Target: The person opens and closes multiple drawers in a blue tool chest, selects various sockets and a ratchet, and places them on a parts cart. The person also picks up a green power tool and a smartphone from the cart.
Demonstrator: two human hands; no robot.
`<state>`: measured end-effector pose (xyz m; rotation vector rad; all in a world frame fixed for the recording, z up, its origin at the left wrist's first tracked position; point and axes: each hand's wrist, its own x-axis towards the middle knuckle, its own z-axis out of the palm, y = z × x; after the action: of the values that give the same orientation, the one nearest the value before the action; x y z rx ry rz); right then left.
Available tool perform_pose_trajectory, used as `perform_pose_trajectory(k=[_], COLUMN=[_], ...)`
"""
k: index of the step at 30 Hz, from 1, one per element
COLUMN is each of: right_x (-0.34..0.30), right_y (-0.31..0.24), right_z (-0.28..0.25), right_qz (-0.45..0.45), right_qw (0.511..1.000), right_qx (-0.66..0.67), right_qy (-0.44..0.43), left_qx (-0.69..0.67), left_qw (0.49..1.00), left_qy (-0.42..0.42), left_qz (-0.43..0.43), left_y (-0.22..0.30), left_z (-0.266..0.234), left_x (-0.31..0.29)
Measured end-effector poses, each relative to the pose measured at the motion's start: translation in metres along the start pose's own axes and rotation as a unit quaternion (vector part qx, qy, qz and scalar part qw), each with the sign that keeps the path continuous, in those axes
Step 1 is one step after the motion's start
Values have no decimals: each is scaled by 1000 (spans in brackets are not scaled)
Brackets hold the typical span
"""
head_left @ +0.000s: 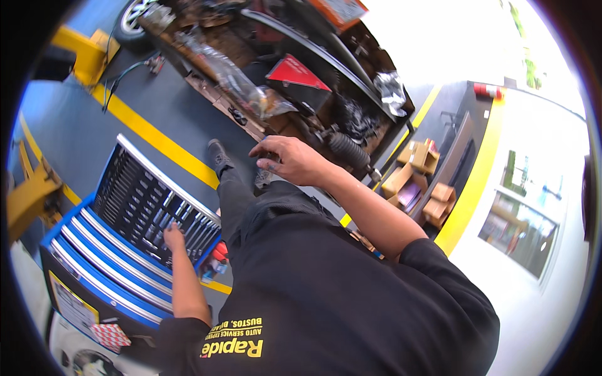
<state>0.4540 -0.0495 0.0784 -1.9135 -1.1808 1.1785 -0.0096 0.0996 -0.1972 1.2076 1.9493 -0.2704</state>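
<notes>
My left hand (174,237) reaches down into the open top drawer of a blue and black tool chest (66,250). Its fingers are drawn together at the rows of chrome sockets and wrenches in the black tool tray (135,200); whatever they grip is too small to make out. In front of my body hangs my right hand (291,160), smudged with dark stains. Its fingers bend loosely, thumb apart from them, and nothing shows between them. Beyond it is a cart (251,128) heaped with used parts.
The cart carries plastic wrap, a red triangular piece (300,73) and a black coil-like part (348,150). Cardboard boxes (419,156) stand to the right. Yellow lift parts (81,53) and a wheel (133,19) are at left. A cable (113,84) lies on the floor.
</notes>
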Motion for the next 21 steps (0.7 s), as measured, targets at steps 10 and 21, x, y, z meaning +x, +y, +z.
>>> perform_pose_trajectory(k=[10,21], right_x=[-108,-218], right_y=[41,115], right_z=[-20,-56], right_qz=[72,181], right_qw=[979,928], right_qx=[142,102], right_qy=[128,308], left_qx=[-21,-11], left_qw=[994,977], left_qy=[-48,-154], left_qz=[96,148], left_y=[73,84], left_z=[-27,-30], left_x=[-76,-128])
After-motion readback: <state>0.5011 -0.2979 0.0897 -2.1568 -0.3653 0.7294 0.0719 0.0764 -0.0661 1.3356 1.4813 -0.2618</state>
